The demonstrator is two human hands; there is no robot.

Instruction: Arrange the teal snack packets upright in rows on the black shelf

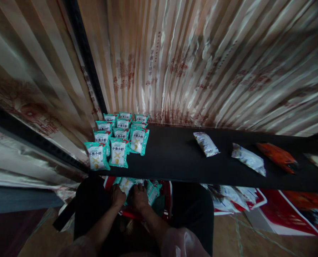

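Below the shelf's front edge, both my hands reach into a red basket [170, 200] holding teal-and-white snack bags. My left hand [118, 195] is closed on a snack bag [126, 185] at the basket's left side. Just to its right, my right hand [140, 197] has its fingers curled at the top of another bag; dim light partly hides the fingertips. More teal bags [152, 191] lie to the right of this hand. Above, on the black shelf [172, 153], several matching snack bags [118, 152] stand upright in three columns at the left end.
Farther right on the shelf lie two white packets [206, 144], an orange packet [278, 156] and a pale packet at the edge. Under it, a second red basket [262, 200] holds white packets, beside a box of orange packets [306, 207]. Pleated curtains [185, 71] and a dark post [87, 53] stand behind.
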